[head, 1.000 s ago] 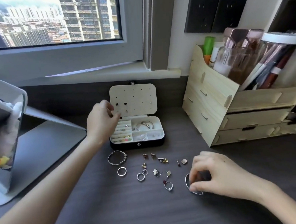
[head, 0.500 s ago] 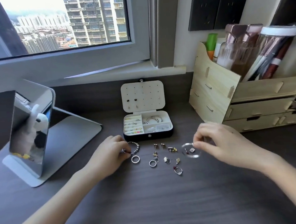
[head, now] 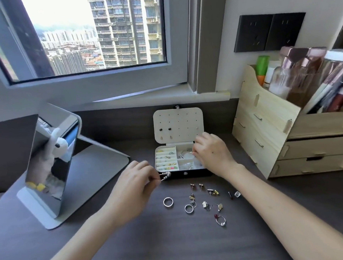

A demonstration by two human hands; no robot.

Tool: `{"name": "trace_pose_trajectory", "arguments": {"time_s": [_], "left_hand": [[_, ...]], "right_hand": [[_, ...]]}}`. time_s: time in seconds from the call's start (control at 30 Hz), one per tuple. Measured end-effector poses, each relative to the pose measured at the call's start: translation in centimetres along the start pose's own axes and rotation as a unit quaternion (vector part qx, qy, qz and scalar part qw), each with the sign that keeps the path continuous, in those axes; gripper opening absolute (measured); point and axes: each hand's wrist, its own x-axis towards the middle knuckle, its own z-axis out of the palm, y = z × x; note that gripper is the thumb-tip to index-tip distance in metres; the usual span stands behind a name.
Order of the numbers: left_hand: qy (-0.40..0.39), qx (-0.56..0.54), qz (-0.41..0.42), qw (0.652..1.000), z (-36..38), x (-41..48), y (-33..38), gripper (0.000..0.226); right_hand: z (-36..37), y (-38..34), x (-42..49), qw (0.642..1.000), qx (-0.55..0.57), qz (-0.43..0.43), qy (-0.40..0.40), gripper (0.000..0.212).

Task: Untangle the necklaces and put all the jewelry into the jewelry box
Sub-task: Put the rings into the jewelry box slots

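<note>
The jewelry box (head: 191, 173) sits open near the back of the bench (head: 174, 248), its lid upright and studded with a few earrings. The step in hand is loading. The right hand (head: 213, 153) reaches over the box's far-right compartment with its fingers bent down beside a thin silver bangle (head: 183, 155) that lies there. I cannot tell whether they pinch the bangle or are clear of it.

The left hand (head: 137, 178) pinches a beaded bracelet (head: 166, 175) just off the box's front wall, at about 7 o'clock from it. It looks like the next piece to go in. The next move calls for lifting it over the front wall into a compartment that is not yet crowded, without catching the beads on the rim.

At 6 o'clock from the box, loose pieces lie on the bench. There is a plain ring (head: 168, 202), a second ring (head: 189, 208), a red-stoned ring (head: 220, 220) and scattered small earrings (head: 212, 192). Much of the task is left, I judge, and these small pieces will need fingertip pinches.

The bench is dark wood grain. At 9 o'clock stands a tilted mirror (head: 50, 167), and at 3 o'clock a pale wooden organizer (head: 271, 135) full of bottles and brushes. At 12 o'clock is the window sill, with a window (head: 92, 34) above it at 11 o'clock, facing tower blocks. Dark wall sockets (head: 269, 32) are at 1 o'clock.
</note>
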Motion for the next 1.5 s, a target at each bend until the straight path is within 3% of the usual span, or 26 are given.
{"name": "trace_pose_trajectory", "arguments": {"time_s": [0.13,0.2,0.27,0.43,0.57,0.8,1.03,1.2,1.5], "left_hand": [[0.045,-0.035,0.003,0.998,-0.5,2.6,0.4,0.022],[0.072,-0.023,0.017,0.997,0.0,4.2,0.8,0.014],[0.083,0.003,0.031,0.996,0.9,6.0,1.3,0.007],[0.036,0.094,0.069,0.993,4.8,10.1,0.7,0.013],[-0.06,0.116,0.075,0.989,7.3,11.9,0.1,0.011],[-0.163,0.133,0.054,0.976,7.7,12.6,-0.2,0.016],[-0.024,0.056,-0.005,0.998,3.9,8.8,0.4,0.007],[-0.085,0.041,-0.031,0.995,1.5,1.4,1.9,0.011],[-0.087,0.02,-0.076,0.993,2.5,-2.5,2.2,0.014]], "right_hand": [[0.6,0.7,0.3,0.994,0.095,0.053,-0.017,0.005],[0.4,1.3,0.2,0.988,0.119,0.092,-0.03,0.015],[-0.1,1.7,-0.5,0.981,0.152,0.118,0.014,0.015],[-1.7,0.9,-4.6,0.959,0.215,0.173,0.068,0.018],[-2.4,0.1,-7.8,0.957,0.209,0.188,0.07,0.017],[-3.0,-0.5,-8.7,0.958,0.219,0.169,0.076,0.014],[-4.7,-3.6,-9.0,0.951,0.304,0.047,-0.019,0.021],[-3.8,-6.8,-8.7,0.973,0.23,-0.027,-0.012,0.015],[-3.0,-8.2,-8.4,0.982,0.189,0.009,-0.028,0.018]]}}
